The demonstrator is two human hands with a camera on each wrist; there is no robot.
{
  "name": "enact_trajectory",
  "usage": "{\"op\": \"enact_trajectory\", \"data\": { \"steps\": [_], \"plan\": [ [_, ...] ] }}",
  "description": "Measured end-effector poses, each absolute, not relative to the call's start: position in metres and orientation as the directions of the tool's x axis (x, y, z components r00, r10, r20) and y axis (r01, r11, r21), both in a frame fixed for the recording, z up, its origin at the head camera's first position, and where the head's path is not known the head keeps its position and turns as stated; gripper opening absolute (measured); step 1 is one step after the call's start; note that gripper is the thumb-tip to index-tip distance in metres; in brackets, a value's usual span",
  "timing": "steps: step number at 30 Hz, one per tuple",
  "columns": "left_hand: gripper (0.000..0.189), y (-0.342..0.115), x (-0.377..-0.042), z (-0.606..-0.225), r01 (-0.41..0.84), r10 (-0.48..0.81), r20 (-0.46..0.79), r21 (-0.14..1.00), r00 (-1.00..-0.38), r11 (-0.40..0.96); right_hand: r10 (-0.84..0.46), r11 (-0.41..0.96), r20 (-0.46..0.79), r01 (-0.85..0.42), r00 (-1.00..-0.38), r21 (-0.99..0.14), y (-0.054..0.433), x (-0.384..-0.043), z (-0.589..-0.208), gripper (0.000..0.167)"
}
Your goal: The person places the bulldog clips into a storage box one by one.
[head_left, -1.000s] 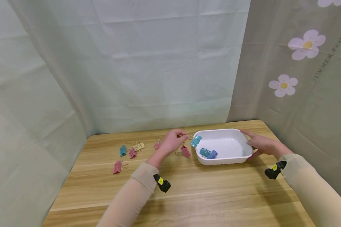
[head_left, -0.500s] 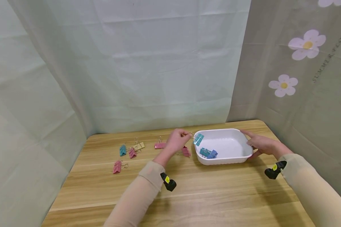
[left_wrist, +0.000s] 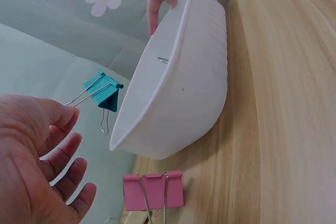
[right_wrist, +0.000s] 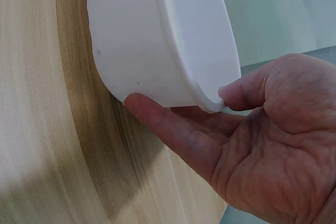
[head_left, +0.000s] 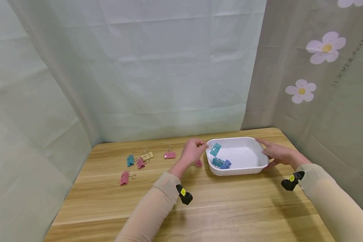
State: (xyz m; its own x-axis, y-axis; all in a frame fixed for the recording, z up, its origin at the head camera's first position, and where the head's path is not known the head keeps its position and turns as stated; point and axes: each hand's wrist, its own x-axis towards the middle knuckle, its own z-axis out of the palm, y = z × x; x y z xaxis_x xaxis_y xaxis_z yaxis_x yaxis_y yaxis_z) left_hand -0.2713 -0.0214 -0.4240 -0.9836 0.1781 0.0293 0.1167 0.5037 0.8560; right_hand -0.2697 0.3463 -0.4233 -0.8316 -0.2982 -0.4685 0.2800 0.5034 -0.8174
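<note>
In the head view my left hand [head_left: 193, 150] is at the left end of a white tray [head_left: 245, 171]. Its thumb and forefinger pinch the wire handle of a teal binder clip [left_wrist: 103, 90], the other fingers spread loosely. From the head, that clip overlaps the tray's left inside, above a second teal binder clip [head_left: 218, 162] and a blue binder clip [head_left: 226, 164] lying in the tray. My right hand [right_wrist: 262, 135] grips the tray's right end, thumb on the rim and fingers against the outer wall. A pink binder clip [left_wrist: 154, 191] lies beside the tray, partly hidden by my left hand in the head view.
Further left on the wooden table [head_left: 109, 208] lie another pink clip [head_left: 170, 155], a yellow clip [head_left: 148, 155], a teal clip [head_left: 130, 160] and two more pink ones. A pale curtain [head_left: 169, 84] hangs behind the table's back edge.
My left hand has moved right, carrying the teal binder clip from the tray's left rim to over its inside. The pink clip further back has come into full view. My right hand stays put.
</note>
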Motion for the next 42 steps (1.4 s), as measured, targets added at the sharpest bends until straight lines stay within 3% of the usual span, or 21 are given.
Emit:
{"op": "enact_trajectory", "data": {
  "steps": [6, 14, 20, 42],
  "plan": [
    [0.029, -0.019, -0.269, -0.428, -0.001, 0.194, -0.091, 0.906, -0.977, 0.424, -0.302, 0.506, -0.471, 0.279, -0.829, -0.816, 0.346, -0.271, -0.422, 0.076],
    [0.053, -0.028, -0.267, -0.429, 0.048, 0.225, -0.047, 0.916, -0.973, 0.399, -0.311, 0.5, -0.462, 0.27, -0.831, -0.823, 0.347, -0.271, -0.422, 0.079],
    [0.055, -0.038, -0.268, -0.427, 0.177, 0.241, 0.06, 0.848, -0.969, 0.499, -0.305, 0.502, -0.468, 0.278, -0.829, -0.819, 0.348, -0.27, -0.422, 0.079],
    [0.05, -0.052, -0.268, -0.422, 0.177, 0.249, 0.063, 0.867, -0.966, 0.466, -0.297, 0.496, -0.474, 0.291, -0.829, -0.819, 0.344, -0.268, -0.422, 0.08]
  ]
}}
